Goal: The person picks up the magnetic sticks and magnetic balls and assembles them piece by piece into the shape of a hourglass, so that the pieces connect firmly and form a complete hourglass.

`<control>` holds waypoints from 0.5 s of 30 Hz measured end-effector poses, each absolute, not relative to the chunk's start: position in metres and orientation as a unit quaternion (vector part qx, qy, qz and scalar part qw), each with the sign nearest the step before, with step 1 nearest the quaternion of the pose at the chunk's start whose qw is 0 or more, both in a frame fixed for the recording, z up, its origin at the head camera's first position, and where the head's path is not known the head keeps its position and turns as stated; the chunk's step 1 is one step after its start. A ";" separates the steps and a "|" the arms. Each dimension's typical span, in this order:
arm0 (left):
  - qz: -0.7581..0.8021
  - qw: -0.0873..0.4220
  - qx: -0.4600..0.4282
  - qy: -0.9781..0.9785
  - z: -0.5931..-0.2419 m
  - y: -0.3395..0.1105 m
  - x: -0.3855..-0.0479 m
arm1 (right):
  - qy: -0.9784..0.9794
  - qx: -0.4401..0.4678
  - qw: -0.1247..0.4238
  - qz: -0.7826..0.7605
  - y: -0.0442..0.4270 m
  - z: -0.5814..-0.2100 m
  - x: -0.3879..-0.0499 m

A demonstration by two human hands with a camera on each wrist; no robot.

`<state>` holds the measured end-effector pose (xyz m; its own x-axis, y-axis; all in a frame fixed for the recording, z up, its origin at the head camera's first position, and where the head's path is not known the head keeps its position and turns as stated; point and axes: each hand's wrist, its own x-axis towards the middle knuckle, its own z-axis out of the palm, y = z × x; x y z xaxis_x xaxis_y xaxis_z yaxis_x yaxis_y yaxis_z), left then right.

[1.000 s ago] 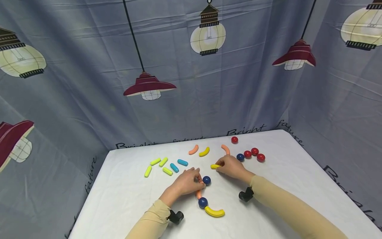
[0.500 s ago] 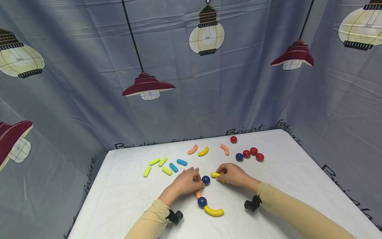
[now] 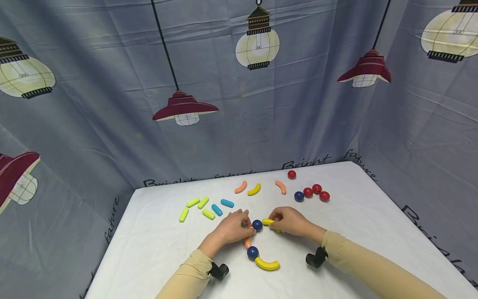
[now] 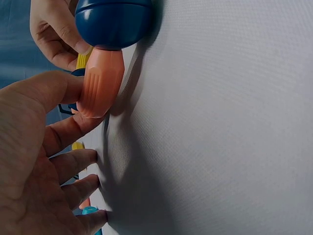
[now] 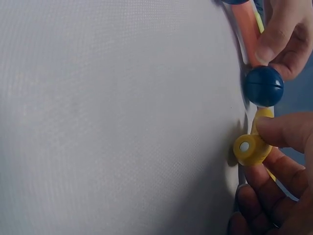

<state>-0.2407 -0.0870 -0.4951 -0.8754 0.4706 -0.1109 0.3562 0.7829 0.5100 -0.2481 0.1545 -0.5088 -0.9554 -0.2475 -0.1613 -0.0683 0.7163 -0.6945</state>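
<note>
My left hand [image 3: 232,227] pinches an orange curved stick [image 4: 102,83] between thumb and forefinger, its other fingers spread. A dark blue ball [image 3: 252,252] joins that stick's near end, followed by a yellow curved stick [image 3: 267,265] lying on the cloth. At the far end sits another dark blue ball [image 5: 264,86]. My right hand [image 3: 291,220] grips a second yellow curved stick [image 5: 252,149] between thumb and fingers. One end of it meets this far ball in the right wrist view; the other end shows a pale round tip.
On the white table [image 3: 149,249], lime sticks [image 3: 193,202] and blue sticks [image 3: 227,203] lie at left. Loose curved pieces, orange [image 3: 281,187] and yellow [image 3: 254,189], lie farther back. Red balls [image 3: 324,196] and a blue ball [image 3: 299,196] are at back right. Patterned curtains [image 3: 209,149] enclose the table.
My right hand has brought the yellow curved stick toward me, then leftward up to the far blue ball. The left hand keeps its hold on the orange stick.
</note>
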 end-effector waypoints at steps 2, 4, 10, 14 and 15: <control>0.245 0.116 0.221 0.937 -0.495 -0.087 -0.241 | 0.918 -0.088 0.120 -0.366 0.155 -0.509 -0.248; 0.245 0.116 0.221 0.937 -0.495 -0.087 -0.241 | 0.919 -0.090 0.118 -0.365 0.154 -0.509 -0.247; 0.245 0.115 0.222 0.937 -0.495 -0.087 -0.241 | 0.918 -0.089 0.118 -0.367 0.153 -0.507 -0.245; 0.241 0.114 0.225 0.937 -0.496 -0.087 -0.241 | 0.915 -0.096 0.118 -0.373 0.154 -0.508 -0.244; 0.240 0.112 0.226 0.937 -0.496 -0.087 -0.241 | 0.915 -0.101 0.116 -0.372 0.155 -0.508 -0.244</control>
<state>-0.2415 -0.0868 -0.4962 -0.8729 0.4771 -0.1018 0.3694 0.7827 0.5009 -0.2442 0.1552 -0.5078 -0.9526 -0.2717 -0.1369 -0.0992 0.7028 -0.7045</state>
